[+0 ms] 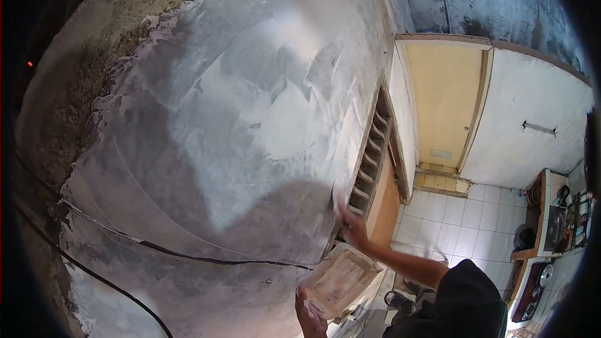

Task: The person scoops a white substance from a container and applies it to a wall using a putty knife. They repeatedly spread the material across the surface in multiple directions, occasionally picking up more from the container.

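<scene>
My left hand grips the lower left edge of a shallow rectangular container, whose inside is smeared with pale material. Above the container, my right hand is closed and raised close to the wall's right edge. A thin, pale, blurred tool shows at its fingers, against the wall. The wall carries uneven white and grey plaster, with rough bare cement along its left border.
Dark cables run across the lower wall. A vent with curved slats sits right of the plaster. Farther right are a yellow door, a tiled floor and a counter with a sink and stove.
</scene>
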### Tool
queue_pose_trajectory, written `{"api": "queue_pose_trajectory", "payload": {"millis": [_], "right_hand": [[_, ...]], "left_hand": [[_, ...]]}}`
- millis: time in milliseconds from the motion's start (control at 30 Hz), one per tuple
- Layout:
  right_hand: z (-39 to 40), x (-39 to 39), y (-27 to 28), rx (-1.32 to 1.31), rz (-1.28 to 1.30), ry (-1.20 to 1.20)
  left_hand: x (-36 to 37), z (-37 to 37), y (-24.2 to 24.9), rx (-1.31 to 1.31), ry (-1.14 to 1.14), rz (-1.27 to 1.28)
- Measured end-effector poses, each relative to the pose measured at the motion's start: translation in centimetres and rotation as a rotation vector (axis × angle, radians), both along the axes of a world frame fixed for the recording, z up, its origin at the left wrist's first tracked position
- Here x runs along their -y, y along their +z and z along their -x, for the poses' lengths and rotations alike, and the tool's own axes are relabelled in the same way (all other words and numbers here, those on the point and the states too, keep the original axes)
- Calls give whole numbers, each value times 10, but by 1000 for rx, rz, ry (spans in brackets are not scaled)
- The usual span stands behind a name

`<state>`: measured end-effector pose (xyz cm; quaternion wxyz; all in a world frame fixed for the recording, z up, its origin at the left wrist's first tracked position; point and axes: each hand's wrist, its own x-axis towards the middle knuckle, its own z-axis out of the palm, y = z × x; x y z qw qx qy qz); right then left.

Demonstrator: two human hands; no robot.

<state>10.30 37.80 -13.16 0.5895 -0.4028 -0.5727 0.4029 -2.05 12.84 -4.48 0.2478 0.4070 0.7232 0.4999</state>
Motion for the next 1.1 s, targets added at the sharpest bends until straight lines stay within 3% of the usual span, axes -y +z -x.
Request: {"api": "queue_pose_trajectory", "payload": {"millis": [33, 100, 133, 200, 267, 300, 333, 400, 433, 500, 567, 633, 700, 733, 800, 867, 900, 933, 967, 1033, 1067, 1100], "right_hand": [[-8, 27, -4, 17, 185, 241], [-20, 49, -26, -304, -241, 321], [-30, 45, -30, -303, -239, 324], [-53, 29, -38, -38, -151, 178], [-47, -53, -98, -449, -79, -57], [-64, -79, -39, -255, -27, -278], [-89, -87, 24, -64, 13, -349], [-85, -159, -10, -212, -83, -405], [-84, -147, 7, -213, -80, -411], [-63, -120, 41, 178, 259, -185], [-10, -92, -12, -182, -194, -205], [-9, -9, -14, -32, -250, -29], [-12, 42, -6, -482, 999, 431], [-15, 45, -31, -484, 998, 429], [-28, 40, -80, -122, 143, 302], [-57, -10, -35, -87, -160, -46], [-73, -37, -5, 35, 109, -81], [-73, -75, 0, -151, -106, -246], [-86, -104, 28, -81, -202, -364], [-87, -129, 72, -219, -75, -500], [-81, -128, 70, -220, -78, -497], [-71, -127, 63, -52, 68, -351]], "left_hand": [[-7, -4, 8, 1, 2, -1], [-27, -21, 40, 786, 65, -145], [-35, -26, 48, 787, 68, -146], [-44, -33, 60, 852, 73, -138], [-51, -39, 69, 846, 77, -133], [-51, -41, 70, 844, 75, -137], [-50, -40, 64, 847, 81, -131], [-51, -34, 46, 831, 75, -165], [-52, -35, 47, 830, 71, -160], [-58, -38, 50, 739, 27, -120], [-57, -39, 52, 755, 19, -125], [-61, -46, 59, 784, 3, -126], [-65, -55, 71, 852, 15, -117], [-66, -53, 67, 851, 12, -116], [-62, -46, 58, 855, 49, -77], [-57, -48, 63, 823, 64, -89], [-56, -51, 66, 802, 69, -110], [-52, -55, 68, 805, 77, -110], [-48, -58, 70, 784, 55, -157], [-41, -57, 71, 761, 39, -203], [-41, -53, 71, 845, 84, -141], [-40, -50, 71, 925, 126, -79]]}}
